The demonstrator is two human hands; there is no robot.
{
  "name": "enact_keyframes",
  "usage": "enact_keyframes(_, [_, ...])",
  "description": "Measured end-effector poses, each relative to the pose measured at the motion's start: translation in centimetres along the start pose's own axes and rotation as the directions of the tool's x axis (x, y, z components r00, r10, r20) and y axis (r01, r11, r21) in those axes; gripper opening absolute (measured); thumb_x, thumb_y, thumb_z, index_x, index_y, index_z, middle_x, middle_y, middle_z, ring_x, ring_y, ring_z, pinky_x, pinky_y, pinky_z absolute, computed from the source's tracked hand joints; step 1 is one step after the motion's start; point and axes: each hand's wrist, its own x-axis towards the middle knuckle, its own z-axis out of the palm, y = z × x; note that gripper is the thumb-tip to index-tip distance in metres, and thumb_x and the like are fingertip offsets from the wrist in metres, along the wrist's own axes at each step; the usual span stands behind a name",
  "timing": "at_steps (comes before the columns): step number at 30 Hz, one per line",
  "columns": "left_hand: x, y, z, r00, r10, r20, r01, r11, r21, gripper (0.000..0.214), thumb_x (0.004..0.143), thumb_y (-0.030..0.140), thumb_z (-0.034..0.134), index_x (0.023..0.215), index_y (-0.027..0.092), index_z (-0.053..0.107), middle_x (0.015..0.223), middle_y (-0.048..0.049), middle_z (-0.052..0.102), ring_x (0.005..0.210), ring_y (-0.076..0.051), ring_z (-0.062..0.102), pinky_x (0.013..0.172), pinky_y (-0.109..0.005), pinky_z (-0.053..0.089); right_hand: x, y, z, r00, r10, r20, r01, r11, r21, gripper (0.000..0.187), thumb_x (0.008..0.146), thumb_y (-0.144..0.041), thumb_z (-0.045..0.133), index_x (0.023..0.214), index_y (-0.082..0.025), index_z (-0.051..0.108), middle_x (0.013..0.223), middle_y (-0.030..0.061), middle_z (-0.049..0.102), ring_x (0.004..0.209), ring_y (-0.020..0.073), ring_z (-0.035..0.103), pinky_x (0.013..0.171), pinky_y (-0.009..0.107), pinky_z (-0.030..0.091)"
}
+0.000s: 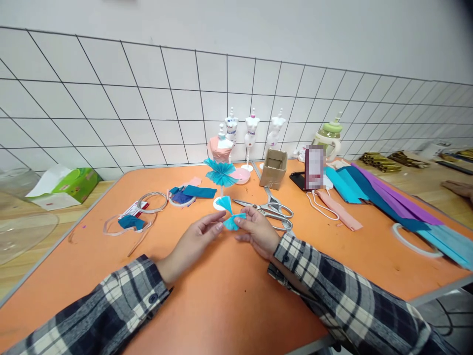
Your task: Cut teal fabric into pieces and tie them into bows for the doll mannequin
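Observation:
Between my two hands is a small piece of turquoise crepe paper (231, 223), gathered at its middle and fanned out in pleats. My right hand (258, 230) pinches it between thumb and fingers. Just to its left, my left hand (201, 234) has its fingers stretched out with the thumb apart, close to the paper's edge. Behind them stands a mini mannequin (221, 143) with a peach paper top and a pleated turquoise paper skirt (220, 172). Metal scissors (275, 212) lie beside my right hand, blades pointing left.
Three white mini mannequins (252, 125) stand at the back, near a cardboard box (274, 170) and a pink dish (242, 175). Wire rolls (152, 202) and paper scraps (199, 191) lie left. Coloured crepe strips (391, 197), a phone (314, 167) and a bottle (330, 135) are right. Another person's hand (458, 190) shows far right.

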Motion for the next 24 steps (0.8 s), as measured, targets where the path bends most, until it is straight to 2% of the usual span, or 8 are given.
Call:
enact_keyframes(4, [0.4, -0.9, 0.2, 0.997, 0.002, 0.072, 0.014, 0.974, -0.225, 0.035, 0.085, 0.048, 0.064, 0.103, 0.018, 0.070, 0.110, -0.0099, 0.071, 0.105, -0.026, 0.062, 0.092, -0.040, 0.048, -0.4, 0.8, 0.6, 0.981, 0.149, 0.123, -0.155, 0.987, 0.038, 0.057, 0.057, -0.041, 0.086, 0.087, -0.022, 0.041, 0.078, -0.0044, 0.062, 0.073, 0.0113, 0.063, 0.058, 0.020, 0.051])
enact_keyframes(9, [0.6, -0.7, -0.4, 0.988, -0.062, 0.141, 0.104, 0.944, -0.315, 0.038, 0.077, 0.049, 0.072, 0.097, 0.017, 0.072, 0.113, -0.0134, 0.070, 0.098, -0.028, 0.065, 0.081, -0.040, 0.052, -0.6, 1.1, 1.1, 0.966, 0.176, 0.191, -0.168, 0.984, -0.059, 0.054, 0.059, -0.041, 0.084, 0.082, -0.022, 0.039, 0.076, -0.0048, 0.058, 0.070, 0.0103, 0.059, 0.061, 0.022, 0.050])
enact_keyframes(11, [0.6, -0.3, -0.6, 0.987, -0.076, 0.140, 0.120, 0.935, -0.334, 0.038, 0.075, 0.050, 0.073, 0.095, 0.017, 0.072, 0.108, -0.0133, 0.071, 0.094, -0.027, 0.066, 0.079, -0.039, 0.052, -0.6, 0.7, 1.0, 0.975, 0.121, 0.189, -0.095, 0.985, -0.141, 0.044, 0.064, -0.041, 0.078, 0.085, -0.022, 0.044, 0.082, -0.0030, 0.056, 0.068, 0.0101, 0.054, 0.055, 0.021, 0.046])
enact_keyframes(14, [0.4, 0.1, -1.0, 0.972, -0.090, 0.217, 0.164, 0.922, -0.350, 0.034, 0.072, 0.049, 0.075, 0.086, 0.018, 0.072, 0.095, -0.0110, 0.071, 0.085, -0.024, 0.065, 0.075, -0.037, 0.051, -0.5, -0.2, 0.5, 0.980, -0.102, 0.172, 0.151, 0.941, -0.302, 0.035, 0.075, -0.041, 0.066, 0.103, -0.023, 0.055, 0.085, -0.0024, 0.049, 0.060, 0.0082, 0.042, 0.050, 0.020, 0.037])
enact_keyframes(16, [0.2, 0.5, -1.1, 0.934, -0.125, 0.333, 0.227, 0.931, -0.285, 0.032, 0.070, 0.049, 0.076, 0.079, 0.018, 0.071, 0.082, -0.0077, 0.069, 0.073, -0.020, 0.062, 0.067, -0.034, 0.050, -0.5, -0.8, 0.1, 0.949, -0.184, 0.257, 0.278, 0.873, -0.401, 0.042, 0.080, -0.043, 0.062, 0.116, -0.023, 0.058, 0.083, -0.0024, 0.046, 0.060, 0.0082, 0.038, 0.054, 0.021, 0.036])
enact_keyframes(19, [-0.2, 0.8, -0.5, 0.872, -0.205, 0.445, 0.262, 0.962, -0.070, 0.032, 0.070, 0.047, 0.074, 0.068, 0.018, 0.064, 0.062, -0.0009, 0.061, 0.055, -0.014, 0.052, 0.053, -0.027, 0.043, -0.7, -1.1, -0.2, 0.906, -0.162, 0.392, 0.365, 0.767, -0.528, 0.055, 0.074, -0.048, 0.071, 0.122, -0.023, 0.058, 0.091, -0.0008, 0.052, 0.063, 0.0083, 0.041, 0.059, 0.023, 0.039])
enact_keyframes(21, [-0.4, 0.7, 0.1, 0.896, -0.199, 0.398, 0.207, 0.978, 0.023, 0.031, 0.070, 0.044, 0.073, 0.063, 0.018, 0.059, 0.057, 0.0021, 0.056, 0.053, -0.012, 0.049, 0.050, -0.024, 0.040, -1.0, -0.9, 0.0, 0.908, -0.160, 0.388, 0.384, 0.688, -0.616, 0.057, 0.067, -0.045, 0.079, 0.116, -0.023, 0.061, 0.094, -0.0001, 0.057, 0.066, 0.0089, 0.045, 0.060, 0.022, 0.040])
enact_keyframes(24, [-0.6, 0.3, 0.8, 0.940, -0.117, 0.322, 0.085, 0.990, 0.114, 0.022, 0.074, 0.038, 0.069, 0.068, 0.018, 0.060, 0.060, 0.0024, 0.059, 0.057, -0.014, 0.054, 0.054, -0.024, 0.043, -1.3, -0.5, 0.4, 0.916, -0.194, 0.351, 0.390, 0.636, -0.666, 0.036, 0.067, -0.035, 0.080, 0.098, -0.022, 0.066, 0.087, -0.0009, 0.063, 0.072, 0.0116, 0.054, 0.064, 0.022, 0.043])
